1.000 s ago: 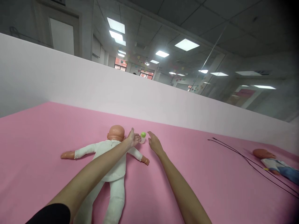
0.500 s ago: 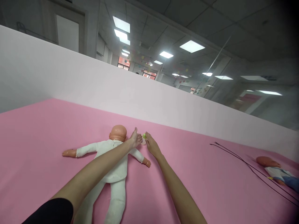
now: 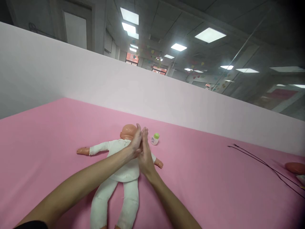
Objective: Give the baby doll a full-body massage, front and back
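While the left hand (image 3: 136,142) and right hand (image 3: 146,159) meet palm to palm above the doll (image 3: 127,171), their fingers (image 3: 144,133) are straight and released. The bottle (image 3: 155,139) sits just right of them, near the wall (image 3: 143,92) edging the surface (image 3: 197,171), with open room toward the cables (image 3: 264,165).

Head cam, POV, fwd/down, view tilted

A bald doll (image 3: 124,176) in white clothes is being supported by the pink surface (image 3: 202,178), lying stretched out with arms spread and legs apart, its torso being partly hidden. Near its head, a small whitish bottle (image 3: 154,141) is being topped by a green cap (image 3: 156,135).
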Demonstrator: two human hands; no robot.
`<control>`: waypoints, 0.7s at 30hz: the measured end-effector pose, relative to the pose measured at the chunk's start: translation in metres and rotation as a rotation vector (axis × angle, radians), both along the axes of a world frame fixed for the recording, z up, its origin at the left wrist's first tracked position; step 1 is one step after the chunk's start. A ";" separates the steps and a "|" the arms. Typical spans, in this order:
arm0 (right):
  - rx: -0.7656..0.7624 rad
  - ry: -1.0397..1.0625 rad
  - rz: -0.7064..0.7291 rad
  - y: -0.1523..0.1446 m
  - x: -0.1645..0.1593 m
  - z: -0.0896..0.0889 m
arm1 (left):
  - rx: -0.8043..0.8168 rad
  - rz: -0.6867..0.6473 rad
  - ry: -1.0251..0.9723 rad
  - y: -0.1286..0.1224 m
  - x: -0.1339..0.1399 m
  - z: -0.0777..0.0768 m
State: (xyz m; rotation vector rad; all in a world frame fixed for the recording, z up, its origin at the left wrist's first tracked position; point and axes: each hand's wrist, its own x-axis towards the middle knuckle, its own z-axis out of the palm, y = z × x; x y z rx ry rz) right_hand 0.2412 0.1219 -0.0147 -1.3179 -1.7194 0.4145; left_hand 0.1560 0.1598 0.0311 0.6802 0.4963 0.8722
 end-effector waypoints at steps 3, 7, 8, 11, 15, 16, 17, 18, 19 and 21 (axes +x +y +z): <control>0.085 -0.122 0.050 -0.007 -0.017 0.013 | 0.030 -0.030 -0.016 -0.008 -0.012 0.002; 0.006 -0.116 -0.059 0.004 -0.005 0.023 | 0.070 -0.111 -0.071 -0.013 -0.030 -0.001; -0.041 -0.139 -0.070 0.004 0.002 0.021 | 0.113 -0.074 -0.064 -0.011 -0.039 -0.002; -0.175 -0.235 -0.067 -0.009 0.017 0.007 | 0.365 0.180 0.140 -0.004 -0.072 -0.013; -0.312 -0.232 0.025 -0.038 0.015 -0.028 | 0.688 0.261 0.660 -0.015 -0.115 -0.058; -0.326 -0.233 0.073 -0.043 0.010 -0.037 | 0.755 0.204 0.772 -0.022 -0.121 -0.072; -0.326 -0.243 0.120 -0.046 0.005 -0.044 | 0.830 0.151 0.875 -0.029 -0.125 -0.086; -0.314 -0.262 0.163 -0.047 -0.001 -0.051 | 0.911 0.113 0.966 -0.035 -0.126 -0.098; -0.297 -0.282 0.194 -0.045 -0.006 -0.055 | 0.984 0.096 1.042 -0.040 -0.126 -0.107; -0.267 -0.305 0.222 -0.036 -0.014 -0.059 | 1.079 0.104 1.118 -0.043 -0.122 -0.117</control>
